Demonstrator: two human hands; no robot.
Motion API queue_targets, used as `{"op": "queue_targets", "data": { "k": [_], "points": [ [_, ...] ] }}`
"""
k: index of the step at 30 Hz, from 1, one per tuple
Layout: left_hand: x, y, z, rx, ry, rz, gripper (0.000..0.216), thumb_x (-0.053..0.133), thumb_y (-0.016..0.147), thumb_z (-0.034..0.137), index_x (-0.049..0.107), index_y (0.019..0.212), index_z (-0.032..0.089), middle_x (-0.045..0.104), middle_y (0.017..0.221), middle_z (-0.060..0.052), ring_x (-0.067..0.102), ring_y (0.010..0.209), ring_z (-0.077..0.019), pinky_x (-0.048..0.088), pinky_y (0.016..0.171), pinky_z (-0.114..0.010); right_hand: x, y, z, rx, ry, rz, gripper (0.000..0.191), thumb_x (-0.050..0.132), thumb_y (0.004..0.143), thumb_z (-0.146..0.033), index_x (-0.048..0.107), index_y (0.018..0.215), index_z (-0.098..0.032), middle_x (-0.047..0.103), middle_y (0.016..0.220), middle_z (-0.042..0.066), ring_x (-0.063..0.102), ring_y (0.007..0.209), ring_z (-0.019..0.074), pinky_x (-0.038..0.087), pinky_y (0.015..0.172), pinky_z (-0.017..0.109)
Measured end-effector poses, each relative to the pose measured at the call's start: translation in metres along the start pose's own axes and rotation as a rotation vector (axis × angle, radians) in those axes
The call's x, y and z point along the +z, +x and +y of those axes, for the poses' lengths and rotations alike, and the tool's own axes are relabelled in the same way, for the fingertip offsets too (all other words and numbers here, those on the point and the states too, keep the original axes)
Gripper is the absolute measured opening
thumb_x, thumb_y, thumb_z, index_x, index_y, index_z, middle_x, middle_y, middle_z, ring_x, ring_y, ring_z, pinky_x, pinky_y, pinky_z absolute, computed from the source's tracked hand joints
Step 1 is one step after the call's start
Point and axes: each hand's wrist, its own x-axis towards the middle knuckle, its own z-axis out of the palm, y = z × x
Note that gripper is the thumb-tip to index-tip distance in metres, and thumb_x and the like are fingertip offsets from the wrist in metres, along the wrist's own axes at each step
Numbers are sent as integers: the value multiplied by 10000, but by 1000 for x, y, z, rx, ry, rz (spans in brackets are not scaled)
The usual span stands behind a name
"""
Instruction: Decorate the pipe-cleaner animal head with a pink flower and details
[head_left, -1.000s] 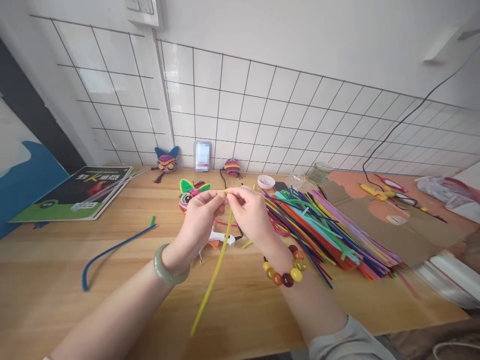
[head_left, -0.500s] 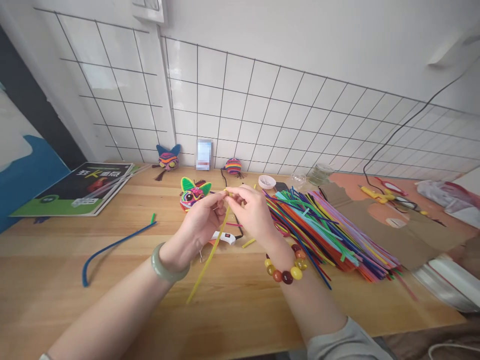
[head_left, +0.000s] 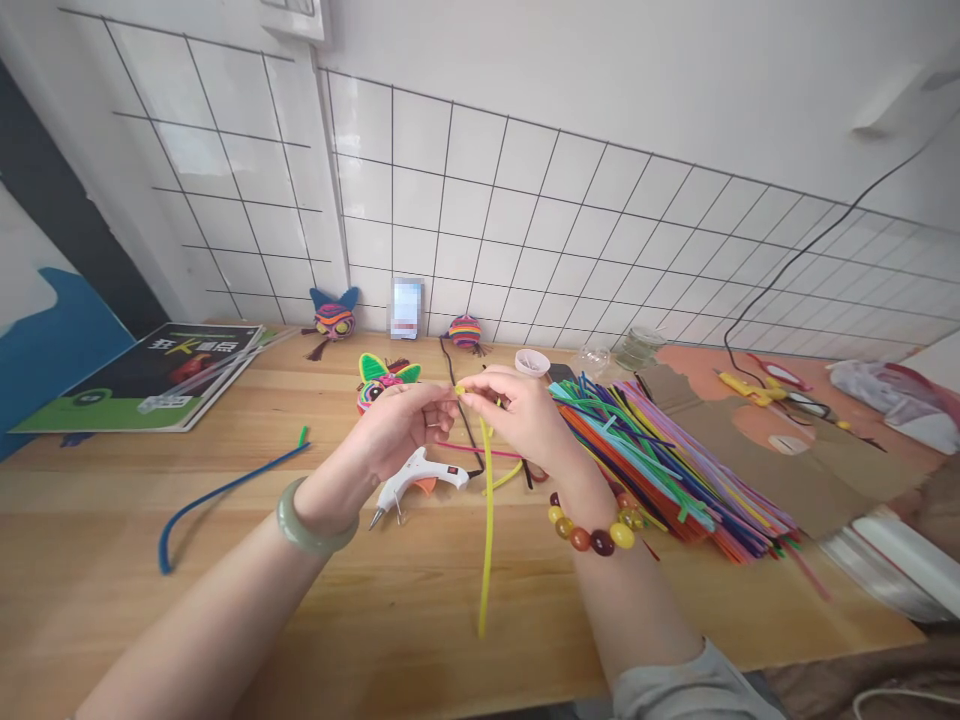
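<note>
Between my two hands is a yellow pipe cleaner (head_left: 487, 530), its long tail hanging down over the table. My left hand (head_left: 401, 425) pinches its upper end between thumb and forefinger. From the other side, the fingertips of my right hand (head_left: 517, 410) close on the same end, which looks curled into a small bend. Just below the hands lies a white glue gun (head_left: 427, 470) with its nozzle toward the lower left. Behind my left hand sits a colourful ball-shaped figure with green ears (head_left: 390, 372), partly hidden by the fingers.
At right lies a big bundle of coloured pipe cleaners (head_left: 660, 460), beside cardboard (head_left: 735, 450) and yellow-handled scissors (head_left: 754, 390). A blue pipe cleaner (head_left: 225, 490) and a magazine (head_left: 150, 375) are at left. Along the wall stand a phone (head_left: 406, 308), a blue-eared figure (head_left: 333, 315) and a pink bowl (head_left: 532, 362).
The yellow tail has swung from slanting lower left to hanging almost straight down, farther right. My hands have drawn slightly apart, and more of the glue gun shows.
</note>
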Motion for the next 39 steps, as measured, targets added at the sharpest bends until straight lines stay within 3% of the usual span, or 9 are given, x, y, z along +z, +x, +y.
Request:
{"op": "queue_targets", "data": {
  "k": [6,18,28,39],
  "points": [
    [-5,1,4,-24,152,-23,164,738,691,226,697,613,88,622,622,-45,519,513,-75,441,494,-194,-7,-1,-6,-11,-24,-115,150,548,924,-167,688,971,-194,679,939,19,627,838,126,471,743,246],
    [-9,6,-3,-37,140,0,142,767,668,221,702,607,111,622,614,-27,502,498,-60,415,440,-166,-8,-3,-9,-47,-41,-138,191,514,935,-152,684,1001,-210,677,958,16,625,887,134,473,800,264],
    [5,5,-11,179,23,154,172,754,654,236,661,576,114,591,592,-9,468,502,-63,356,468,-197,13,1,5,10,-15,77,100,609,889,-203,690,944,-185,666,846,35,602,753,147,477,671,275],
    [15,4,-21,310,5,264,200,717,673,262,625,543,141,539,551,5,438,519,-81,346,517,-229,19,-2,-9,-62,-112,182,158,566,898,-141,713,924,-193,672,814,40,612,760,157,480,693,278]
  ]
}}
